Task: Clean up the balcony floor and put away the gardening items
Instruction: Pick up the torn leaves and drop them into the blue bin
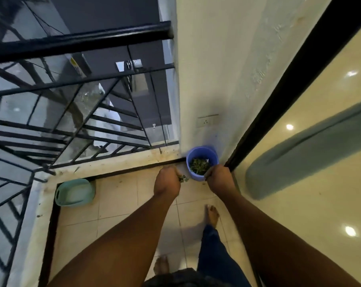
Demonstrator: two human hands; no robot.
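The blue bucket (202, 162) sits wedged in the far corner, wall (206, 79) behind, black door frame (278, 100) at right. Open tiled floor (117, 204) lies left, up to the green basin (75, 192) near the railing (72, 125).

Dim, soft daylight, motion blur on railing (76, 83) upper left, strong wide-angle bending at edges, spot-glare reflections on glass door (320, 154) right, possibly ceiling lights.

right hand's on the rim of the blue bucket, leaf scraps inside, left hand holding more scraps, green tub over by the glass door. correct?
Not quite. The green tub sits at the railing-side corner of the floor, not by the glass door. The rest holds in the head view: right hand on the blue bucket rim, left hand holding leaf scraps.
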